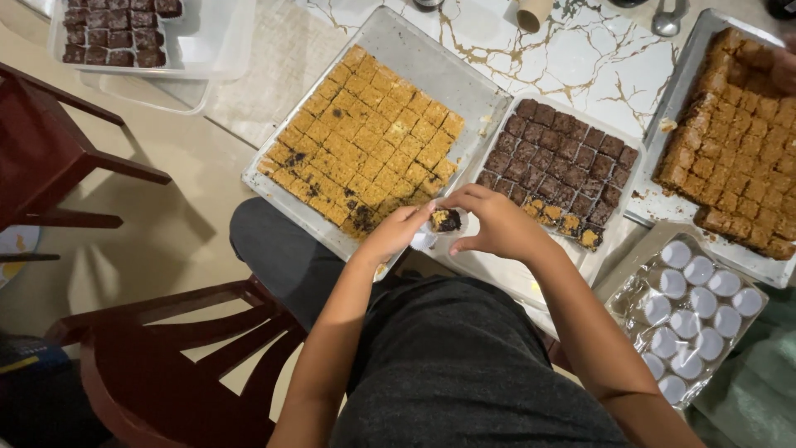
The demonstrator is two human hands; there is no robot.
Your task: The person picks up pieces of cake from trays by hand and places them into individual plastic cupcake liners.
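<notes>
Both hands meet over one small piece: the left hand (396, 235) cradles a little white paper cup (425, 239) from below, fingers curled around it, while the right hand (497, 224) pinches a dark brownie square (446, 220) between thumb and fingertips, right at the cup's mouth. That piece shows a dark top with a yellowish crumb at one side, and it sits just off the near edge of the trays, above the person's lap.

Behind the left hand lies a big metal tray of golden cake squares (365, 137), cut in a tight grid, a few near pieces smeared dark. Just past the right hand, a white tray of brownie squares (560, 158), with several near pieces showing yellow undersides. Far right, another tray of orange-brown squares (738, 133). Near right, a clear pack of stacked white cups (692, 319). Top left, a clear plastic box with more brownies (120, 33). Marble-patterned tabletop (580, 58) under it all; dark red chairs (166, 357) on the left.
</notes>
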